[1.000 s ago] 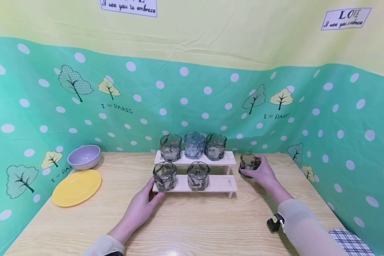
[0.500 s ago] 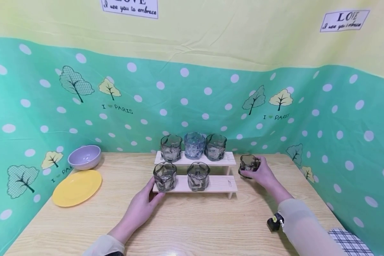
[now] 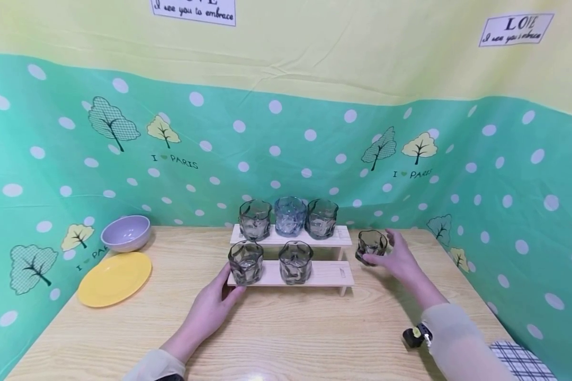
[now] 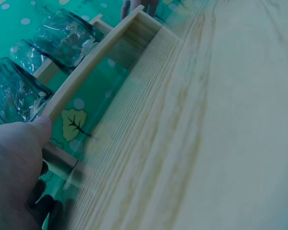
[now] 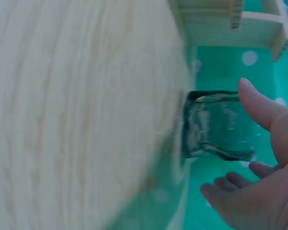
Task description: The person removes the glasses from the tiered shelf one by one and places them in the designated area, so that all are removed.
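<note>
A two-tier wooden rack [image 3: 325,273] stands mid-table. My left hand [image 3: 209,312] grips the left end of its lower tier, thumb at the front edge in the left wrist view, the other fingers partly hidden. Beside that hand a smoky grey glass [image 3: 246,263] sits on the lower tier, with another grey glass [image 3: 295,263] to its right. A dark glass [image 3: 372,247] stands on the table right of the rack. Around it my right hand [image 3: 402,262] is spread, the fingers apart from the glass and the thumb close to its side in the right wrist view.
On the upper tier are two grey glasses, left [image 3: 255,220] and right [image 3: 321,219], with a bluish glass [image 3: 289,217] between them. A purple bowl [image 3: 126,234] and a yellow plate [image 3: 114,280] lie at the left. Behind hangs a green dotted cloth [image 3: 276,137].
My right hand's fingers have parted from the dark glass, and the hand has shifted slightly right. The glass stays in place. The left hand and the rack have not moved.
</note>
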`<state>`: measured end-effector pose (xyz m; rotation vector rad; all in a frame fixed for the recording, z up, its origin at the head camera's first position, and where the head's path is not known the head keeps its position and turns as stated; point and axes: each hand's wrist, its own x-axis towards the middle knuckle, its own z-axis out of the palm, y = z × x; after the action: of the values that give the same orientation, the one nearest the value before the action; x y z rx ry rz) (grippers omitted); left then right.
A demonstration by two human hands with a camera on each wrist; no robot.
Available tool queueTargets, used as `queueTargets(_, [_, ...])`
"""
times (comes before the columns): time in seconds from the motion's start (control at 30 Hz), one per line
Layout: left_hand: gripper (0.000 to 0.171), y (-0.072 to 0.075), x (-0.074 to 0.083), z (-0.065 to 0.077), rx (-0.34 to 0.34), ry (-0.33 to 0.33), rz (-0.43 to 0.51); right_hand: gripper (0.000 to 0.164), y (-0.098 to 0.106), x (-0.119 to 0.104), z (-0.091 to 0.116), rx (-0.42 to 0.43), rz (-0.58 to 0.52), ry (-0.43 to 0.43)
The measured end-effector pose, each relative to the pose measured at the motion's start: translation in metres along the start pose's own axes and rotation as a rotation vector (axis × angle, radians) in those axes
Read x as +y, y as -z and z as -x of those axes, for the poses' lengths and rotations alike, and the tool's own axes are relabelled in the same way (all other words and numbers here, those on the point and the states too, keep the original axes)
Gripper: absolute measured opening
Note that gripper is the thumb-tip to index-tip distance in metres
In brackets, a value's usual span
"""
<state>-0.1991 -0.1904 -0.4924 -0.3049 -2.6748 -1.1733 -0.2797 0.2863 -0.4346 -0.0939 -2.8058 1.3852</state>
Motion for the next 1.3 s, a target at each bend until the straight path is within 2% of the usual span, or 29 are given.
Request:
queueTargets(0.27, [0.081,-0.001,-0.001,-0.001,0.0,0.003,0.002,0.132,0.009,-0.022,0.019,0.06,0.018,0.045])
queueTargets(0.5, [0.082,-0.002,-0.003,-0.002,-0.011,0.01,0.005,0.135,0.007,-0.043,0.036,0.064,-0.024,0.117])
queueTargets(0.7, [0.082,-0.002,-0.003,-0.003,-0.015,0.011,0.004,0.13,-0.001,-0.061,0.051,0.051,-0.063,0.178])
queueTargets(0.93, [0.083,-0.001,-0.002,-0.002,-0.022,0.021,0.014,0.123,-0.013,-0.079,0.066,0.032,-0.082,0.204])
queueTargets(1.3, [0.08,-0.001,0.0,-0.001,-0.002,0.006,0.021,0.115,-0.042,-0.098,0.075,-0.075,-0.213,0.273])
